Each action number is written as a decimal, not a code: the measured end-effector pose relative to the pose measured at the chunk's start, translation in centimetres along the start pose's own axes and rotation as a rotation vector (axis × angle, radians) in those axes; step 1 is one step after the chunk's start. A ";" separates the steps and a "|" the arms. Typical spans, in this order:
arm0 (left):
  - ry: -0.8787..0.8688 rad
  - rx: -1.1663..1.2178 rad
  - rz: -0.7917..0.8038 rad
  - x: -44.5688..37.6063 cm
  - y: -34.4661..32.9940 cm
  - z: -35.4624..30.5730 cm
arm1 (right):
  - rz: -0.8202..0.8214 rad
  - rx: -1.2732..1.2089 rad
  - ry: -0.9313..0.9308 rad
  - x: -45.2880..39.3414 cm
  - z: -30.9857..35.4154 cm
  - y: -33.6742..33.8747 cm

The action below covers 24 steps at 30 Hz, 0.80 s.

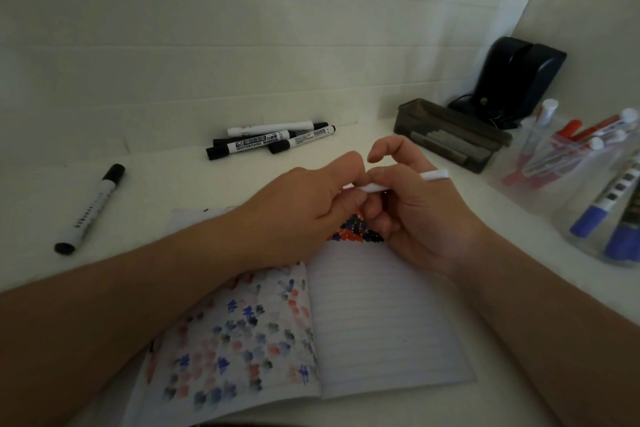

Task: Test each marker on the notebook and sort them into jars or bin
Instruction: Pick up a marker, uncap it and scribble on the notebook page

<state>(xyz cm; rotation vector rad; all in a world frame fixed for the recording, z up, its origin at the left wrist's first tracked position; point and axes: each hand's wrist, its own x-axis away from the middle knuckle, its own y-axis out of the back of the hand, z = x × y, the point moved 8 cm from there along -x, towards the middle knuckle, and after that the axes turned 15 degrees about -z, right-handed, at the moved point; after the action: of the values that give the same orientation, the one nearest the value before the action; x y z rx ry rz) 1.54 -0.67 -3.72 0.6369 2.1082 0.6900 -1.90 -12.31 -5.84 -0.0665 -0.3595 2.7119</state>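
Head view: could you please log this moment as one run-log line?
left hand: holds marker end | right hand: grips marker body | notebook: open beneath | black markers: untested on table

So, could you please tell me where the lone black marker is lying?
The lone black marker lies on the table's far left, left of the notebook, apart from the marker pile.

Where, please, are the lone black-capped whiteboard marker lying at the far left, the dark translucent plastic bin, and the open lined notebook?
lone black-capped whiteboard marker (90, 209), head view, middle of its white barrel.
dark translucent plastic bin (450, 121), head view, its rear rim.
open lined notebook (381, 322), head view, bare right-hand page.
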 end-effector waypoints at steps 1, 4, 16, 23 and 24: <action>0.018 0.023 0.008 0.0 0.1 0.1 | 0.001 0.014 0.008 0.0 0.1 0.0; 0.101 0.072 0.059 0.0 -0.1 0.5 | -0.016 0.058 -0.002 0.0 1.4 0.6; -0.064 -0.408 0.355 1.2 -3.3 0.8 | -0.089 0.522 0.206 2.0 2.0 6.7; -0.053 -0.409 0.380 1.0 -3.5 1.3 | -0.171 0.631 0.285 1.8 1.8 6.8; -0.050 -0.411 0.384 1.0 -3.5 1.3 | -0.171 0.630 0.275 1.7 1.7 6.8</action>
<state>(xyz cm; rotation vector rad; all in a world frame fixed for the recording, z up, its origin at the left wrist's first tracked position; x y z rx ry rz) 1.32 -2.21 -7.24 0.8190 1.7360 1.2654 -6.23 -18.10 -6.01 -0.2128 0.5421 2.4754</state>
